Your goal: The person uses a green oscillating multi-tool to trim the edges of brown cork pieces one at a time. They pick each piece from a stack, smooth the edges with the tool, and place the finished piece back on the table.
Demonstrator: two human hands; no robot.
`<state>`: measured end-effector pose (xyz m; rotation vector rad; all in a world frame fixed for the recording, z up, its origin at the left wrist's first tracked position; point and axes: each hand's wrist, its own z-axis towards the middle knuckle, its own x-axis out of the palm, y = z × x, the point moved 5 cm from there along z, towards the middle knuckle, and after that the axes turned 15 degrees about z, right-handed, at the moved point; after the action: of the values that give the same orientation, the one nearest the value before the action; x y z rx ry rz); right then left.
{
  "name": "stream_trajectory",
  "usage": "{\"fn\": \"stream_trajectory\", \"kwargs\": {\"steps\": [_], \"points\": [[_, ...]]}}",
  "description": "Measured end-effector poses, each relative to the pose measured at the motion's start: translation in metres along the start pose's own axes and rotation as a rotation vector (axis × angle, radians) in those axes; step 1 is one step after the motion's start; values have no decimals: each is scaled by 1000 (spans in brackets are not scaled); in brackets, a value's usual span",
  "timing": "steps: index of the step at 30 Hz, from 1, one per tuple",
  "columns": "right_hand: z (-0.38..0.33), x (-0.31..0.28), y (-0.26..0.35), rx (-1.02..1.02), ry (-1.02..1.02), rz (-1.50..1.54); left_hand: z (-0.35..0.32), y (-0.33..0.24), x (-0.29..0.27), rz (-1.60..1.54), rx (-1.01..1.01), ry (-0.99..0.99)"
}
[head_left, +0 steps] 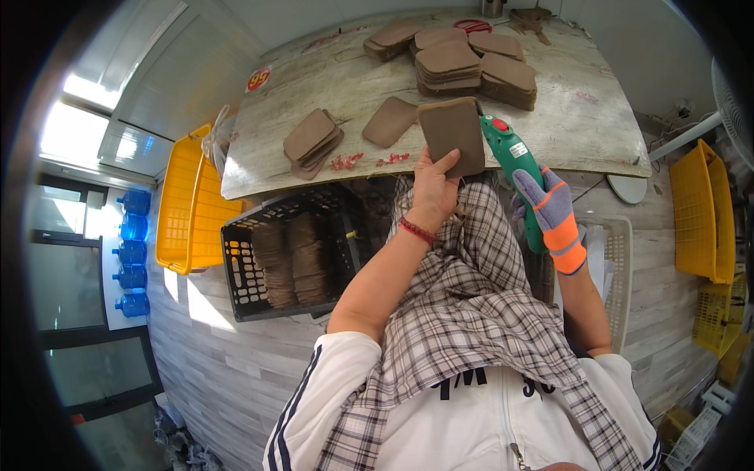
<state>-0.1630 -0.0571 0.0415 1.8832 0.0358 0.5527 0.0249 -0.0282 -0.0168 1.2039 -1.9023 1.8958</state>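
Note:
My left hand [433, 187], bare with a red bracelet at the wrist, holds a brown rounded rectangular piece [453, 132] upright over the near edge of the table [581, 125]. My right hand [554, 216], in a grey and orange glove, grips a green hand-held power tool [514, 161] with a red button; its tip touches the right edge of the brown piece. A single brown piece [389, 121] and a small stack [312, 141] lie on the table to the left. Several taller stacks [471, 63] stand farther back.
A black crate [236, 267] with stacked brown pieces stands on the floor at my left, beside a yellow crate [184, 204]. A white basket [620, 267] is at my right, more yellow crates [703, 212] at far right. Blue water bottles [132, 251] line the left wall. Red scraps [345, 162] lie on the table.

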Motion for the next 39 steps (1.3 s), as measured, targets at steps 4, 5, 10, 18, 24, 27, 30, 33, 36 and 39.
{"fn": "stream_trajectory", "kwargs": {"steps": [4, 5, 10, 18, 24, 27, 30, 33, 36, 39], "points": [[-4, -4, 11, -23, 8, -64, 1, -12, -5, 161, 11, 46], [-4, -8, 11, -16, 24, -106, 1, -18, -8, 216, 8, 56], [-11, -16, 16, 24, 91, -233, 9, -43, -26, 448, -23, 212], [-20, -20, 7, 70, 209, -356, -2, -66, -32, 739, -200, 342], [-25, -4, 8, 134, 197, -238, -10, -51, -40, 805, -285, 375], [-25, -2, 8, 139, 193, -237, -14, -52, -39, 885, -268, 392], [-24, -2, 7, 160, 212, -236, -22, -65, -28, 979, -250, 401], [-25, -2, 6, 174, 219, -224, -12, -72, -39, 1148, -80, 372], [-25, -5, 4, 169, 229, -256, -11, -86, -47, 1128, 55, 203], [-27, -4, 5, 172, 243, -285, -10, -97, -53, 1039, 76, 125]]}}
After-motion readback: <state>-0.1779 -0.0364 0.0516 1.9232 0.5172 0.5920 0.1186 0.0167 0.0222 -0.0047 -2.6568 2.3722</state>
